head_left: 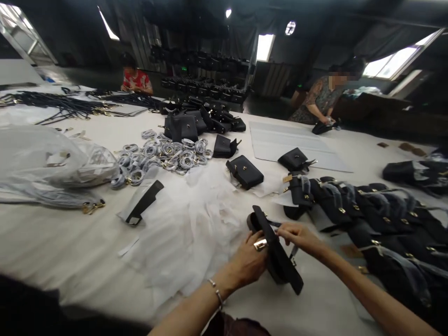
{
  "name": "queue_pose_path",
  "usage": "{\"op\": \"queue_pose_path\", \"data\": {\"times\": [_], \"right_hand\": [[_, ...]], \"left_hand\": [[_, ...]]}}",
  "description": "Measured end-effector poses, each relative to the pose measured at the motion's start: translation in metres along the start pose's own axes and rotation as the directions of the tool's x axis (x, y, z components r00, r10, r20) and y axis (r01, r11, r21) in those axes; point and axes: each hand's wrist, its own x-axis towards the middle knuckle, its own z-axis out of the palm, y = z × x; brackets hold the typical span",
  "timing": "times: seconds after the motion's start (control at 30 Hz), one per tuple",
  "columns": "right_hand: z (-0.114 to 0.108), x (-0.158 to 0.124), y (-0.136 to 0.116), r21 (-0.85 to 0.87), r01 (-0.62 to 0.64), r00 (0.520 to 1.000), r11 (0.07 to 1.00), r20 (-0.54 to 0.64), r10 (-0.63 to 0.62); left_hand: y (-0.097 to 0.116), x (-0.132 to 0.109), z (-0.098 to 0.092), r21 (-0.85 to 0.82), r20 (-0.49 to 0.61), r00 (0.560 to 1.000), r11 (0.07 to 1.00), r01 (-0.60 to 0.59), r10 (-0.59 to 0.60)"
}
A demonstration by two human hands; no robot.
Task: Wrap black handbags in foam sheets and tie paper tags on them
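A small black bag point(280, 261) with gold hardware is held tilted above the table near its front edge. Wrapped around the bag's left side is my left hand point(249, 261), its fingers partly hidden behind the gold clasp area. My right hand point(296, 237) pinches a black strap point(275, 224) at the bag's upper right side. Just beyond lies another black bag point(247, 172) on the table. Thin white wrapping sheets point(189, 224) spread to the left of my hands.
Rows of black bags point(339, 210) cover the right side. Coiled wrapped straps point(168, 151) and a plastic bag point(59, 158) lie left. Behind the table are a person in red point(137, 81) and another person point(320, 100) handling a black item.
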Motion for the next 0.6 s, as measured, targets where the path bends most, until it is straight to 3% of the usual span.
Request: {"op": "queue_pose_path", "data": {"times": [0.1,0.17,0.33,0.4,0.5,0.6], "right_hand": [[-0.003,-0.018,0.021,-0.079,-0.102,0.944,0.992,-0.321,0.072],[-0.009,-0.032,0.027,-0.137,-0.146,0.891,0.980,-0.449,0.070],[0.013,-0.050,0.059,-0.117,-0.223,0.887,0.968,-0.436,0.151],[0.028,-0.049,0.077,-0.139,-0.210,0.863,0.968,-0.492,0.117],[0.039,-0.047,0.096,-0.116,-0.230,0.774,0.966,-0.624,0.109],[0.043,-0.049,0.104,0.051,-0.299,0.786,0.953,-0.552,0.277]], "left_hand": [[-0.004,0.004,0.036,0.075,0.138,0.988,0.993,-0.087,0.076],[-0.006,0.016,0.047,0.113,0.135,0.985,0.986,-0.124,0.108],[-0.010,0.064,0.039,0.157,-0.046,0.997,0.986,-0.058,0.066],[-0.016,0.082,0.030,0.213,-0.094,0.990,0.973,-0.083,0.105],[-0.030,0.109,0.020,0.310,-0.023,0.982,0.935,-0.171,0.188],[-0.041,0.128,0.021,0.284,0.109,0.984,0.944,-0.169,0.144]]}}
